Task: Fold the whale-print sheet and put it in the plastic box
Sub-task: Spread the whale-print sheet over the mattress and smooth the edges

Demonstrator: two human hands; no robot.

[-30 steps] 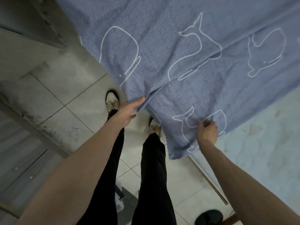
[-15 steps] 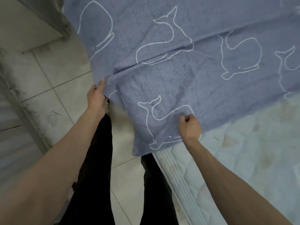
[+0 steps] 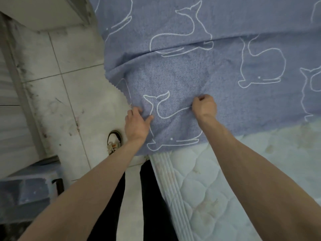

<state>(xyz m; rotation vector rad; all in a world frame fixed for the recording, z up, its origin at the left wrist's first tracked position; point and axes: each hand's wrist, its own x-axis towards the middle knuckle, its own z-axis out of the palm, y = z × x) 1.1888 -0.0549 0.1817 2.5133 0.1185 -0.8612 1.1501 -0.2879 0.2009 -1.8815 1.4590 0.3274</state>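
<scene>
The blue whale-print sheet (image 3: 182, 70) lies spread over the pale quilted mattress (image 3: 217, 188), its left edge hanging past the mattress corner above the floor. A long crease runs across it higher up. My left hand (image 3: 137, 122) grips the sheet near its left edge, thumb on top of the cloth. My right hand (image 3: 205, 106) is curled into a fist and pinches the fabric beside a white whale outline. A translucent bluish plastic box (image 3: 29, 190) stands on the floor at the lower left.
White floor tiles (image 3: 69, 94) fill the left side, with a grey wall base along the far left. My black trouser legs and one shoe (image 3: 113, 141) stand beside the mattress corner. The mattress side seam runs down the middle right.
My left hand moved down and right along the sheet's left edge, closer to my right hand. The view shifted, bringing the plastic box and more of the mattress into sight.
</scene>
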